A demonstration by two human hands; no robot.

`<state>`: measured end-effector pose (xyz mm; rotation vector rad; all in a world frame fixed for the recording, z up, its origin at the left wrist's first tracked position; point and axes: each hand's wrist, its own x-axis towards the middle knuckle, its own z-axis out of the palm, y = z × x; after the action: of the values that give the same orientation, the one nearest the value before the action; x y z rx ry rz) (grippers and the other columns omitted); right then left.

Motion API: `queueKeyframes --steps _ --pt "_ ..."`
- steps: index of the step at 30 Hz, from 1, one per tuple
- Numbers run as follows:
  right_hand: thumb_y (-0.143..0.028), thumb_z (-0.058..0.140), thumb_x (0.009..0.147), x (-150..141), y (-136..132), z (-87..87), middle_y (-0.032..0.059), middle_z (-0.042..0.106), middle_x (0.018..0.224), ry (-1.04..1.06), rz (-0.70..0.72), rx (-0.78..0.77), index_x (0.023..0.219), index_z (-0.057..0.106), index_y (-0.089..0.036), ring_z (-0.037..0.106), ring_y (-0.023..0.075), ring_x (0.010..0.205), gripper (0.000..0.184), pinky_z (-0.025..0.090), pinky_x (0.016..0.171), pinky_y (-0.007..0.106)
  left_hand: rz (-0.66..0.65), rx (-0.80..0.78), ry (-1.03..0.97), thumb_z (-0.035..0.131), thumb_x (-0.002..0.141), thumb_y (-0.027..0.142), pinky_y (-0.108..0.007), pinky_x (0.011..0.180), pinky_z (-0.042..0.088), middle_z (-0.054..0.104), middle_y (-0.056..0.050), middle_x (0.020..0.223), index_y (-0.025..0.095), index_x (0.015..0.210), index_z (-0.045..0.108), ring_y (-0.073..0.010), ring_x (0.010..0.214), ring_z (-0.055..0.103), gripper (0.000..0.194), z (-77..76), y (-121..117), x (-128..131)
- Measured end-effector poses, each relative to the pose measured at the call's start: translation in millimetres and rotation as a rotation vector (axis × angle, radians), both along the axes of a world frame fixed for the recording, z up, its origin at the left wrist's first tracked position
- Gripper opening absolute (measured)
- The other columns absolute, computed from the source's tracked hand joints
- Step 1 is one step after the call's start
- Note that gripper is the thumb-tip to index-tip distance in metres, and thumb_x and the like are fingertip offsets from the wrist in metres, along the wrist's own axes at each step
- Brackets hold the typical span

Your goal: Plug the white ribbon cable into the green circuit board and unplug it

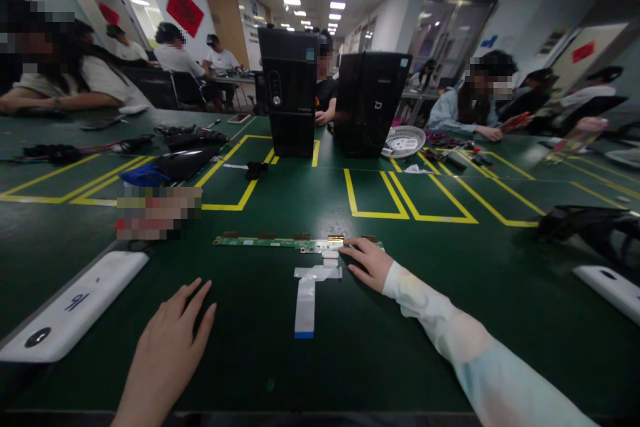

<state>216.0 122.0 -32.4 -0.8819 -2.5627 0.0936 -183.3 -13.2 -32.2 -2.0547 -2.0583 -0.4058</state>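
A long, narrow green circuit board (pixel 260 242) lies crosswise on the dark green table. From the connector near its right part, a white flat ribbon cable (pixel 305 303) bends and runs toward me, ending in a blue tip. My right hand (pixel 369 262) rests over the right end of the board, fingers spread and fingertips at its edge beside the connector; it covers part of the board. My left hand (pixel 173 333) hovers or rests low on the left, palm down with fingers apart, holding nothing. Whether it touches the table I cannot tell.
A white device (pixel 75 303) lies left of my left hand, and another white device (pixel 613 290) at the right edge. Two black computer towers (pixel 289 93) stand ahead, beside a white basket (pixel 404 141). Yellow tape (pixel 380 215) marks the table. Several people sit around.
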Motion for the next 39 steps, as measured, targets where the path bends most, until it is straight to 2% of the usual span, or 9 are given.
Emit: queueKeyframes --steps 6,9,13,16,26,33,39 --pt "-0.025 0.041 0.093 -7 -1 2.3 0.0145 0.054 0.125 0.029 0.047 0.075 0.126 0.054 -0.018 0.047 0.0268 0.12 0.036 0.041 0.101 0.05 0.046 0.024 0.021 0.024 0.092 0.048 -0.051 0.1 0.043 0.054 -0.019 0.132 0.007 0.127 0.056 -0.0342 0.121 0.052 0.062 -1.9 5 11" --pt "-0.024 0.042 0.093 -18 -7 4.7 0.0146 0.052 0.128 0.042 0.087 0.098 0.126 0.056 -0.018 0.043 0.0261 0.125 0.036 0.04 0.103 0.049 0.04 0.034 0.029 0.025 0.092 0.046 -0.05 0.1 0.043 0.055 -0.019 0.131 0.007 0.126 0.056 -0.0343 0.12 0.053 0.061 -1.1 10 13" --pt "-0.034 0.044 0.093 -26 -12 3.6 0.0139 0.046 0.137 0.0 0.096 0.061 0.129 0.056 -0.021 0.04 0.0272 0.129 0.039 0.039 0.104 0.048 0.03 0.047 0.039 0.027 0.091 0.044 -0.05 0.1 0.043 0.056 -0.02 0.129 0.005 0.124 0.058 -0.0349 0.119 0.053 0.06 -0.1 15 14" --pt "-0.041 0.043 0.094 -25 -12 0.4 0.0134 0.047 0.137 -0.026 0.082 0.018 0.13 0.056 -0.023 0.041 0.0274 0.128 0.042 0.038 0.104 0.048 0.031 0.042 0.043 0.028 0.092 0.044 -0.05 0.099 0.044 0.056 -0.02 0.13 0.006 0.125 0.058 -0.0345 0.119 0.053 0.058 -0.8 16 14" --pt "-0.045 0.042 0.095 -24 -15 2.9 0.0144 0.048 0.136 -0.054 0.063 -0.024 0.13 0.057 -0.021 0.043 0.0271 0.127 0.045 0.038 0.105 0.047 0.032 0.033 0.037 0.028 0.092 0.043 -0.049 0.1 0.043 0.056 -0.019 0.13 0.006 0.126 0.057 -0.0341 0.119 0.053 0.057 -0.4 15 14" --pt "-0.04 0.04 0.097 3 -39 9.2 0.0141 0.047 0.139 -0.065 0.029 -0.047 0.132 0.055 -0.022 0.04 0.0258 0.131 0.042 0.037 0.107 0.048 0.031 -0.001 0.029 0.028 0.092 0.043 -0.05 0.1 0.043 0.056 -0.019 0.132 0.006 0.127 0.057 -0.0343 0.121 0.052 0.058 0.4 16 13" --pt "-0.036 0.038 0.098 56 -83 -2.9 0.0117 0.045 0.143 -0.084 -0.168 -0.017 0.138 0.05 -0.026 0.04 0.0266 0.133 0.043 0.038 0.107 0.05 0.045 -0.004 0.001 0.028 0.091 0.043 -0.05 0.1 0.043 0.056 -0.02 0.132 0.006 0.126 0.058 -0.0343 0.121 0.053 0.059 4.9 15 17"
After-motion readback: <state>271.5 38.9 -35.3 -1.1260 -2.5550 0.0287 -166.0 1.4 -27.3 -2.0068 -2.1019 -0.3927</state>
